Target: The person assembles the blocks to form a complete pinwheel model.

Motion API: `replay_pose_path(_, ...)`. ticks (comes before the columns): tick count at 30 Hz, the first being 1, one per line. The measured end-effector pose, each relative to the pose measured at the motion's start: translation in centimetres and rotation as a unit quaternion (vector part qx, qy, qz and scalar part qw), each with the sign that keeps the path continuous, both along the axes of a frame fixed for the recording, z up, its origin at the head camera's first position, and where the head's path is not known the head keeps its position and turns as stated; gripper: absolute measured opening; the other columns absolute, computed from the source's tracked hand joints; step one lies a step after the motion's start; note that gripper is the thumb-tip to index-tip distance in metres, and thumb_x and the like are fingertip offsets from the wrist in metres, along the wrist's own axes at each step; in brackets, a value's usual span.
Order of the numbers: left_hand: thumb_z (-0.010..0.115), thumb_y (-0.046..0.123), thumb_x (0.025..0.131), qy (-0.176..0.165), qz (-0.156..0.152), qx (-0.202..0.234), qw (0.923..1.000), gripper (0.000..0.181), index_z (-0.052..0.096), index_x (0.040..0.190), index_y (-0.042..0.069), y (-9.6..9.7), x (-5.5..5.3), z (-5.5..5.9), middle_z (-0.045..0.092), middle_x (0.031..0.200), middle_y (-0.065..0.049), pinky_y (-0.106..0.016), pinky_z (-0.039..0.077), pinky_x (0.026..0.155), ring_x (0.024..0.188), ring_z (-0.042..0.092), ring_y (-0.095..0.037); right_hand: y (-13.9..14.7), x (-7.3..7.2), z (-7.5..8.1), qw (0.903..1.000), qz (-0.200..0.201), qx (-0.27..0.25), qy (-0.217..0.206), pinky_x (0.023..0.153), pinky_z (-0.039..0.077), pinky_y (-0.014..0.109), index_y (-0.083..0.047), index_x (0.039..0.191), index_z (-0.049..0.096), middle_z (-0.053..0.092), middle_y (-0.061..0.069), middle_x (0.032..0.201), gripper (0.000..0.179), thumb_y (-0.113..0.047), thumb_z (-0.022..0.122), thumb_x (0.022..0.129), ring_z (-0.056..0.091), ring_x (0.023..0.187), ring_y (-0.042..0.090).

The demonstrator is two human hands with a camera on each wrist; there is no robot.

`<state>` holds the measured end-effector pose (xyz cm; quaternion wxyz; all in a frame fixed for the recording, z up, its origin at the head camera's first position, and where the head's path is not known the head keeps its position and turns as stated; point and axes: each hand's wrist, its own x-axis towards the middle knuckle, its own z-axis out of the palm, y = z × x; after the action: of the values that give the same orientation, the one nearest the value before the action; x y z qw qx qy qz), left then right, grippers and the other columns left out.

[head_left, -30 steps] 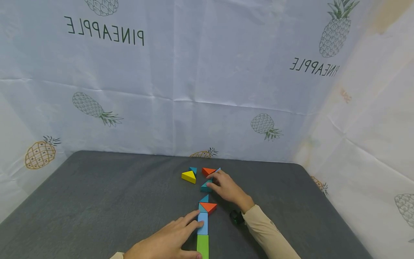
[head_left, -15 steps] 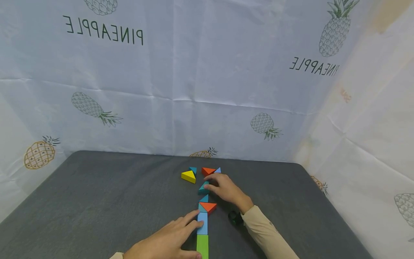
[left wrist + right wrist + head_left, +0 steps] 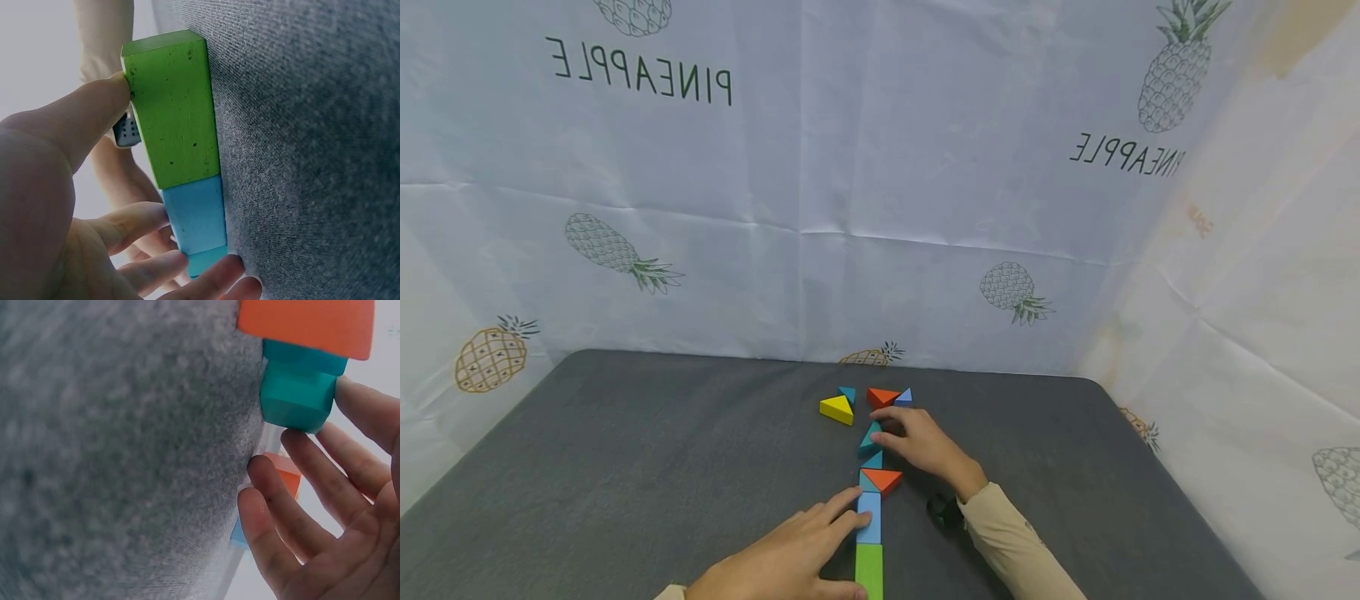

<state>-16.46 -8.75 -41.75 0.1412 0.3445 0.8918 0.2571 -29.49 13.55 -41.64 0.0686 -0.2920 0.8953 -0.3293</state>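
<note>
A row of wooden blocks runs away from me: a green block (image 3: 870,571), a light blue block (image 3: 869,525), then an orange triangular block (image 3: 883,481) beside small blue ones. My left hand (image 3: 793,546) lies along the row's left side, with its thumb touching the green block (image 3: 178,112) and extended fingers against the light blue block (image 3: 197,212). A teal triangular block (image 3: 868,439) is pinched between thumb and forefinger of my right hand (image 3: 928,447). It stands at the row's far end, right up against a blue triangular block (image 3: 875,461).
Farther back on the dark grey table (image 3: 662,467) are a yellow triangular block (image 3: 837,408), a small blue one (image 3: 848,395), a red-orange one (image 3: 882,397) and a light blue one (image 3: 904,398). A pineapple-print cloth (image 3: 895,167) hangs behind the table.
My right hand has drawn the teal triangular block toward me and slightly left, turning it, up to the row's end. The left hand and the other blocks have stayed put.
</note>
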Motion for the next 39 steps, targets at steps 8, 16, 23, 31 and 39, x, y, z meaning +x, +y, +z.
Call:
replay_pose_path(8,0.064,0.060,0.088,-0.018,0.004,-0.005,0.9998,0.073,0.046,0.147,0.020,0.06,-0.03,0.10,0.031,0.160,-0.008,-0.054,0.049,0.098,0.132,0.050,-0.036,-0.15,0.26,0.44,0.9996,0.015,0.009,-0.022,0.095,0.054,0.046,-0.005,0.133,0.062,0.065,0.012,0.131,0.040,-0.025,0.062,0.099,0.066,0.114,0.028)
replay_pose_path(16,0.064,0.060,0.088,-0.016,0.002,-0.002,0.9999,0.073,0.046,0.147,0.020,-0.02,-0.02,0.13,0.032,0.160,-0.008,-0.054,0.049,0.098,0.132,0.050,-0.036,-0.29,0.17,0.59,0.9989,0.029,0.011,-0.036,0.094,0.055,0.044,-0.006,0.133,0.063,0.066,0.011,0.129,0.039,-0.026,0.062,0.099,0.067,0.114,0.027)
replay_pose_path(23,0.063,0.060,0.089,-0.012,-0.001,0.001,0.9999,0.073,0.046,0.147,0.020,-0.08,0.01,0.07,0.032,0.160,-0.008,-0.053,0.050,0.097,0.132,0.051,-0.036,-0.32,0.17,0.60,0.9982,0.040,0.020,-0.041,0.094,0.055,0.044,-0.007,0.133,0.063,0.066,0.010,0.131,0.039,-0.026,0.062,0.099,0.067,0.114,0.026)
replay_pose_path(31,0.064,0.060,0.088,-0.013,0.000,0.000,0.9999,0.073,0.046,0.147,0.020,-0.02,0.00,0.02,0.031,0.160,-0.008,-0.055,0.049,0.097,0.132,0.051,-0.039,-0.22,0.21,0.88,0.9971,0.051,0.025,-0.051,0.096,0.054,0.046,-0.006,0.135,0.061,0.063,0.010,0.134,0.039,-0.023,0.061,0.100,0.065,0.117,0.028)
replay_pose_path(39,0.064,0.060,0.088,-0.009,0.001,-0.004,1.0000,0.074,0.047,0.147,0.019,0.02,0.00,0.07,0.032,0.160,-0.009,-0.055,0.050,0.096,0.131,0.051,-0.039,-0.19,0.27,0.93,0.9964,0.062,0.028,-0.049,0.096,0.054,0.045,-0.005,0.135,0.061,0.064,0.010,0.134,0.038,-0.021,0.060,0.099,0.065,0.116,0.026)
